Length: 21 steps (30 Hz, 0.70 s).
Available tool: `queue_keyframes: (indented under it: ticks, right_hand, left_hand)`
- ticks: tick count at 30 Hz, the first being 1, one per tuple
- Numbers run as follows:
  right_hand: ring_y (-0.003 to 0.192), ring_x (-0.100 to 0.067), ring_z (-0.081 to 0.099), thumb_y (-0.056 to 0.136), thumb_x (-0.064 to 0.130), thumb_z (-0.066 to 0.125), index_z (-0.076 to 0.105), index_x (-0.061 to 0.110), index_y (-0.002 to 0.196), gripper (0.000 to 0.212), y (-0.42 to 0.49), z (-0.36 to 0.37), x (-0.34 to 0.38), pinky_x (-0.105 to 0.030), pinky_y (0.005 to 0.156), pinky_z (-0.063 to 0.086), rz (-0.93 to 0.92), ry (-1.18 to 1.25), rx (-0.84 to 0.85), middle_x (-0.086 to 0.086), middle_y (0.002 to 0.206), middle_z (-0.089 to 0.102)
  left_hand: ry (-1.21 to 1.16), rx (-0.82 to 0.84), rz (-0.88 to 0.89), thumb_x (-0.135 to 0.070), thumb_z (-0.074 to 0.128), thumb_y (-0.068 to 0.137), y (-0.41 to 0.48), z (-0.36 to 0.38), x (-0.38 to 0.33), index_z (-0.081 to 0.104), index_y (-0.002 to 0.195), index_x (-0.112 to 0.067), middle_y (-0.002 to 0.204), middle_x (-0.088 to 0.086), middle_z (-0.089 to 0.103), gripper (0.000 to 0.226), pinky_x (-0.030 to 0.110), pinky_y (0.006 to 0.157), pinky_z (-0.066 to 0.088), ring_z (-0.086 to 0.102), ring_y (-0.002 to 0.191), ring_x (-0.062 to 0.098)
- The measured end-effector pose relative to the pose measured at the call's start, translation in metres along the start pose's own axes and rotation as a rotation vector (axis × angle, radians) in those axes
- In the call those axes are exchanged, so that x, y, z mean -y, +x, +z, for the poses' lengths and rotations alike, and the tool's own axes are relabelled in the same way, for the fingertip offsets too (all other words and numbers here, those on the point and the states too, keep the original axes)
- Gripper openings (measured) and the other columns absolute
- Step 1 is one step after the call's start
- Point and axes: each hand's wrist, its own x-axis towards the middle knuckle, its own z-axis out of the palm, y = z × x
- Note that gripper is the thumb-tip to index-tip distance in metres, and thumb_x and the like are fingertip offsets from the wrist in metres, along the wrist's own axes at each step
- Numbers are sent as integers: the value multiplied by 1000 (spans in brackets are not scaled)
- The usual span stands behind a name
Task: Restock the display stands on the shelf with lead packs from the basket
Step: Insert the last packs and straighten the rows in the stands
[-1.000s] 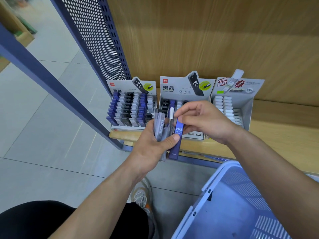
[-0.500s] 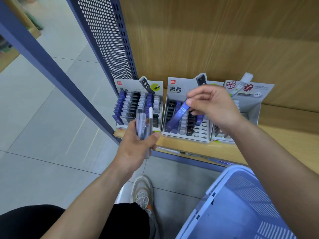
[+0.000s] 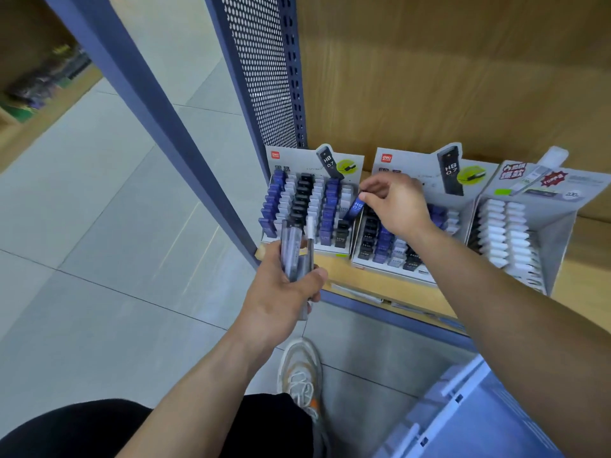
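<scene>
Blue pack [image 3: 355, 207] at L stand [image 3: 288, 161] R edge

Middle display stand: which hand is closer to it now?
Right. The right hand is over the back left corner of the middle display stand, pinching a blue lead pack; the left hand is off to its left, gripping a bundle of packs.

Blue lead pack [image 3: 354, 208], blue-black-white stand [image 3: 309, 213], pale-blue basket [image 3: 479, 414], wood-grain shelf [image 3: 363, 276].

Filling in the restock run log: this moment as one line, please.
right hand: pinches blue lead pack over right edge of left display stand | left hand: grips bundle of packs
</scene>
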Motion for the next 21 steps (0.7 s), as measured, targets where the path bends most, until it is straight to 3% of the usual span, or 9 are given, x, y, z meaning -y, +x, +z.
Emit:
queue_keyframes:
  ticks: [4, 8, 13, 21]
  right_hand:
    - [74, -1, 60, 89, 13, 73, 75, 17, 97, 9, 0, 3, -5, -1, 66, 43, 27, 31, -15, 6, 87, 70]
    - [77, -6, 62, 89, 13, 73, 75, 16, 98, 10, -1, 2, -5, 0, 67, 43, 23, 32, -14, 5, 87, 70]
    - [75, 4, 60, 88, 14, 73, 75, 17, 98, 10, 0, 5, -4, -5, 73, 45, -8, -5, -18, 8, 85, 69]
    - [75, 8, 60, 88, 12, 74, 76, 16, 94, 8, -6, 7, -4, 1, 71, 42, -69, 4, -33, 10, 84, 70]
  left_hand:
    - [14, -1, 11, -10, 70, 93, 2, 3, -1, 52, 112, -21, 83, 3, 61, 28, 33, 58, 48, 59, 62, 14]
    - [6, -7, 4, -10, 71, 92, 2, 4, 0, 52, 110, -22, 82, 3, 60, 29, 34, 59, 47, 58, 62, 15]
    - [7, -15, 7, -10, 71, 92, 3, 4, 0, 53, 111, -23, 80, 2, 60, 29, 32, 57, 47, 58, 63, 16]
    - [-2, -2, -2, -9, 71, 93, 4, 6, -2, 53, 112, -23, 81, 3, 59, 30, 32, 57, 47, 57, 63, 15]
